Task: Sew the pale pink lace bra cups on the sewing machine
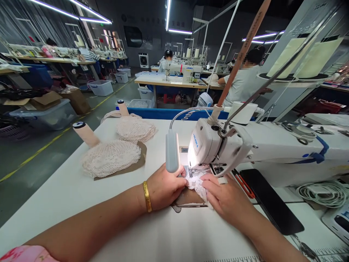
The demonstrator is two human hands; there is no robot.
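Under the needle area of a white sewing machine [207,145] lies a piece of white lace [195,183], brightly lit by a small grey lamp [172,151]. My left hand [167,185], with a gold bracelet at the wrist, pinches the lace's left edge between thumb and fingers. From the right, my right hand [225,196] presses its bent fingers on the other side of the same lace. A brown flat piece [191,197] shows beneath the lace, between both hands. The machine head hides the needle and the far part of the lace.
Stacks of lace pieces [111,158] and a thread cone [85,134] stand on the table's left. On the right lie a black phone [272,202], orange-handled snips [244,185] and a coiled cable [321,194]. Co-workers sit at machines beyond the table.
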